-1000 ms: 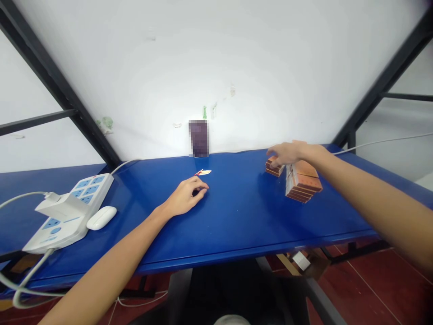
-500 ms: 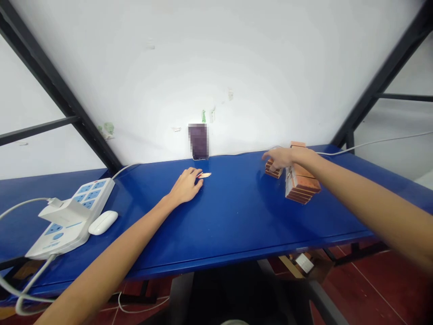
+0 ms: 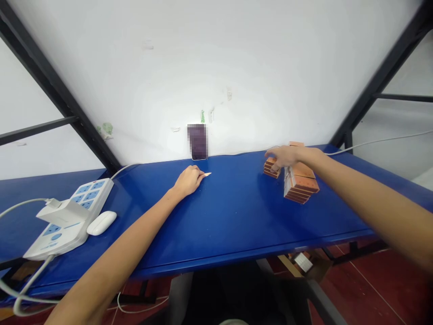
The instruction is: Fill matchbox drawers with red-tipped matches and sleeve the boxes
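Observation:
My left hand [image 3: 190, 180] rests on the blue table and pinches a small bunch of matchsticks [image 3: 207, 174] between thumb and fingertips. Their pale ends stick out to the right, while the hand covers the rest. At the right, my right hand [image 3: 283, 157] curls over a small stack of orange matchboxes [image 3: 270, 167], thumb at the near side and fingers across the top. Just right of that stack, partly under my right wrist, stands a larger block of stacked matchboxes [image 3: 302, 183] with a whitish wrapping on its left side.
A phone [image 3: 199, 142] with a blurred screen leans against the white wall. On the left lie a white power strip [image 3: 76, 225] with a plugged-in adapter and a white earbud case [image 3: 102, 223]. A cable runs along the wall. Below the table's front edge sits an open carton [image 3: 316, 266].
My left fingers have closed from a spread pose onto the matchsticks. My right fingers have bent down around the small matchbox stack. The view has shifted slightly.

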Motion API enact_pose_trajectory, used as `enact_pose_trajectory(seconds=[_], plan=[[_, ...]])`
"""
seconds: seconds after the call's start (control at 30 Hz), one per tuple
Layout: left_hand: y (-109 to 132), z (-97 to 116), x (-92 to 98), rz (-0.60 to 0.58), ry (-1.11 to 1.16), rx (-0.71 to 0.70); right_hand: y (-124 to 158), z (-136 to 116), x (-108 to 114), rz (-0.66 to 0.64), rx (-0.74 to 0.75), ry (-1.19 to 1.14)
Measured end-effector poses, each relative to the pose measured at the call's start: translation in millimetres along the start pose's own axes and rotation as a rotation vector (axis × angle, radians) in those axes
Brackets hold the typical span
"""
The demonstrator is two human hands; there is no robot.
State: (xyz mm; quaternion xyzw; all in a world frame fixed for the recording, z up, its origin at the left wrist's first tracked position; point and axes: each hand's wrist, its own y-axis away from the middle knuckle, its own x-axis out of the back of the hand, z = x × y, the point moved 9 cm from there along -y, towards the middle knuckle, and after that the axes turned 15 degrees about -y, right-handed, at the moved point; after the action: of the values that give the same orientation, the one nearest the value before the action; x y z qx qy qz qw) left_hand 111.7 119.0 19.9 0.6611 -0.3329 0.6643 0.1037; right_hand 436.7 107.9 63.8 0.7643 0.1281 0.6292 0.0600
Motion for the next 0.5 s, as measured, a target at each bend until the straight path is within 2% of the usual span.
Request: enact_pose_trajectory(seconds=[0.27, 0.4, 0.43, 0.5], plan=[[11.9, -24.1, 3.0, -0.029, -0.011, -0.011, 8.4, -9.0, 6.1, 0.068, 0.033, -0.019], [17.5, -31.6, 5.1, -0.016, 0.019, 0.018, 11.7, -3.1, 12.9, 0.105, -0.007, -0.007], [18.9, -33.2, 6.0, -0.007, 0.035, 0.035, 12.9, -2.1, 16.2, 0.127, -0.003, -0.012], [22.6, -36.6, 8.1, 0.007, 0.071, 0.074, 18.5, -5.1, 31.3, 0.264, 0.026, -0.004]])
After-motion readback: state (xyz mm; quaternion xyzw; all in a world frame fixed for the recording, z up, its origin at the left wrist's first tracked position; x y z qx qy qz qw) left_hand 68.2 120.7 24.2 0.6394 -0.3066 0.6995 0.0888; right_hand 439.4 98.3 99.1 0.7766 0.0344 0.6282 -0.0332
